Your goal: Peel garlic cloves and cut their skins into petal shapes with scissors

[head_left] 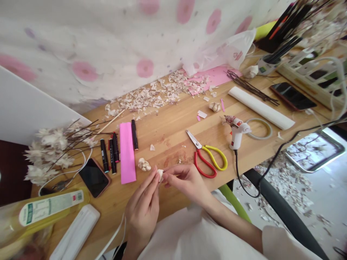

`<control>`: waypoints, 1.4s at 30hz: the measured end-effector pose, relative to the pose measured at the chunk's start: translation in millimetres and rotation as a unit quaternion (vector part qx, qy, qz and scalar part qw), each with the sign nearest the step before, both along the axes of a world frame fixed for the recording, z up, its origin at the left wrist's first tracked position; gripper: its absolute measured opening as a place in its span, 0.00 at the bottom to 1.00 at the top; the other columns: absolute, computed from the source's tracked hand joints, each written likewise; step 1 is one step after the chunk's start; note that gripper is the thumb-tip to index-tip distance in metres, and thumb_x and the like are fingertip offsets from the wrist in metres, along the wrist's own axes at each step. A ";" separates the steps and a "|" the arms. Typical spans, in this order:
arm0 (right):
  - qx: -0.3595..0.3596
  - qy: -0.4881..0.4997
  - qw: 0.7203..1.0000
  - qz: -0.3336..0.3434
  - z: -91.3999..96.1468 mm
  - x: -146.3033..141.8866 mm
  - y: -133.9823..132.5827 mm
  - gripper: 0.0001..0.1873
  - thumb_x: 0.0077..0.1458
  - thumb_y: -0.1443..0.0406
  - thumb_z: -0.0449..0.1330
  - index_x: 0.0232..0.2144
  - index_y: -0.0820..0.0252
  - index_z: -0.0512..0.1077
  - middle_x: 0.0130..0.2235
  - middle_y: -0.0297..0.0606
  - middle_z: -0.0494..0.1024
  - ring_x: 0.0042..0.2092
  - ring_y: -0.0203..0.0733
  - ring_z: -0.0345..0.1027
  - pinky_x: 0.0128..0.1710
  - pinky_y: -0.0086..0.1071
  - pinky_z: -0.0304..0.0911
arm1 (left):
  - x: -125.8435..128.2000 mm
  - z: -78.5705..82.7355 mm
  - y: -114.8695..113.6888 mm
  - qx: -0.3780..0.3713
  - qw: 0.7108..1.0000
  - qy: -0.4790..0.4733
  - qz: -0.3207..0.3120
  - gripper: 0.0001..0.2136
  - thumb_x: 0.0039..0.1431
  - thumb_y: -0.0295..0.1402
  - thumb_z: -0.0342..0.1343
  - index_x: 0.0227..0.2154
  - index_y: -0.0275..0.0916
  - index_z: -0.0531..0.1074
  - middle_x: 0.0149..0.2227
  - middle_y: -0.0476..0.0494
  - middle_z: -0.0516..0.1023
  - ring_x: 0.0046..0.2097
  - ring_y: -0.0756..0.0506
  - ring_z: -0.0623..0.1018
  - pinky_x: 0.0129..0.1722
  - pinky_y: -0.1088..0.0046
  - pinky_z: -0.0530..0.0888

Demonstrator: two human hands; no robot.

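My left hand (145,202) pinches a small white garlic clove (160,175) between thumb and fingers, close to the table's front edge. On the clove's right side, the fingertips of my right hand (183,180) are closed together against it; whether they grip a bit of skin is too small to see. Just beyond my left fingertips lies a partly broken garlic bulb (144,164). Scissors (207,153) with red and yellow handles rest to the right of my hands, blades slightly apart. A pink paper strip (127,153) lies to the left.
Several markers (111,153) and a phone (94,177) lie left, near a yellow bottle (51,207) and pale petal flowers (48,151). A hot glue gun (236,131) with a black cord stands right, beside a white paper roll (261,107). Garlic skins (151,95) cover the back.
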State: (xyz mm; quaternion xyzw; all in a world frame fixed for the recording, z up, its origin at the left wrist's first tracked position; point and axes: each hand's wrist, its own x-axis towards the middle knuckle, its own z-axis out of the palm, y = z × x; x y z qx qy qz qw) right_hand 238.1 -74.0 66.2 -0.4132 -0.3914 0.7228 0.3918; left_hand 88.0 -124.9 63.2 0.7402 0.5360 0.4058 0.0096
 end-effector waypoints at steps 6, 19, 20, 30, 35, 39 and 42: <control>-0.002 -0.009 1.000 0.004 0.3 -0.1 1.3 0.09 0.51 0.61 0.63 0.23 0.58 0.81 0.25 0.34 0.79 0.29 0.39 0.73 0.33 0.32 0.71 | 0.3 -1.0 -0.2 -0.004 1.000 0.000 0.001 0.26 0.56 0.15 0.61 0.57 0.40 0.72 0.51 0.40 0.82 0.47 0.43 0.83 0.47 0.68 0.82; 0.005 -0.022 1.000 0.012 1.0 0.5 1.6 0.11 0.51 0.61 0.61 0.23 0.58 0.80 0.25 0.35 0.79 0.29 0.40 0.74 0.33 0.33 0.72 | 1.6 -3.1 -2.1 -0.016 1.000 -0.015 0.017 0.24 0.57 0.16 0.61 0.55 0.41 0.73 0.50 0.42 0.83 0.47 0.44 0.84 0.46 0.68 0.82; 0.005 -0.020 1.000 0.010 1.2 0.4 1.6 0.10 0.51 0.61 0.61 0.24 0.58 0.81 0.25 0.35 0.79 0.29 0.40 0.74 0.33 0.33 0.72 | 1.8 -3.0 -2.0 -0.013 1.000 -0.014 0.018 0.24 0.57 0.16 0.61 0.55 0.40 0.74 0.49 0.42 0.83 0.46 0.44 0.84 0.46 0.68 0.82; -0.019 -0.017 1.000 0.002 1.1 -2.0 2.9 0.08 0.50 0.63 0.63 0.29 0.57 0.84 0.27 0.34 0.82 0.27 0.37 0.74 0.29 0.28 0.71 | 4.8 -1.6 -0.9 -0.010 0.999 -0.037 0.030 0.21 0.59 0.18 0.60 0.53 0.41 0.74 0.48 0.42 0.84 0.46 0.43 0.84 0.44 0.66 0.83; -0.028 0.001 1.000 0.013 1.2 -1.0 4.0 0.09 0.50 0.65 0.63 0.33 0.58 0.83 0.27 0.34 0.82 0.28 0.36 0.75 0.30 0.27 0.69 | 5.7 -3.8 -2.2 -0.042 0.996 -0.076 0.031 0.20 0.59 0.20 0.60 0.53 0.42 0.74 0.49 0.41 0.83 0.48 0.43 0.83 0.46 0.63 0.82; -0.014 -0.016 1.000 0.005 -3.6 -1.2 1.7 0.10 0.53 0.64 0.62 0.33 0.58 0.83 0.27 0.34 0.82 0.29 0.37 0.75 0.30 0.29 0.69 | 7.0 -8.2 -6.0 -0.107 0.979 -0.170 0.032 0.18 0.61 0.23 0.60 0.52 0.43 0.75 0.52 0.40 0.80 0.52 0.41 0.81 0.50 0.60 0.81; 0.018 -0.041 0.999 0.004 -7.0 -2.4 -0.7 0.11 0.55 0.63 0.62 0.36 0.57 0.83 0.29 0.36 0.83 0.30 0.39 0.76 0.31 0.30 0.69 | 9.2 -9.8 -5.9 -0.137 0.962 -0.227 0.064 0.12 0.61 0.26 0.60 0.47 0.42 0.78 0.50 0.40 0.81 0.51 0.41 0.81 0.50 0.62 0.81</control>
